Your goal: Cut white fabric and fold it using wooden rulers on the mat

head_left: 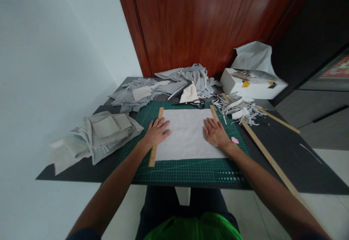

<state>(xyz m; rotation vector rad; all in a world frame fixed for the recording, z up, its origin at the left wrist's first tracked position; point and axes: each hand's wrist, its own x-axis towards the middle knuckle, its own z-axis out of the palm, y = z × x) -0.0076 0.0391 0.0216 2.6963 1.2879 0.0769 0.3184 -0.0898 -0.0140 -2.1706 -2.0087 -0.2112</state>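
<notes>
A white rectangle of fabric [187,134] lies flat on the green cutting mat [180,174]. Along its left edge runs a wooden ruler [153,155], and my left hand [156,132] rests across it, fingers spread onto the cloth. A second wooden ruler [214,112] lies at the right edge, mostly hidden beneath my right hand [216,132], whose fingers are stretched out flat. Black-handled scissors [198,104] sit just beyond the fabric's far edge. A small pink piece [235,140] is on the mat, right of my right hand.
Folded grey fabric [109,131] is stacked at the left, with heaps of grey cloth [136,91] behind. Thin fabric strips [240,111] pile up at the right, near a white box [253,85]. A long wooden strip [268,156] crosses the dark table [300,163].
</notes>
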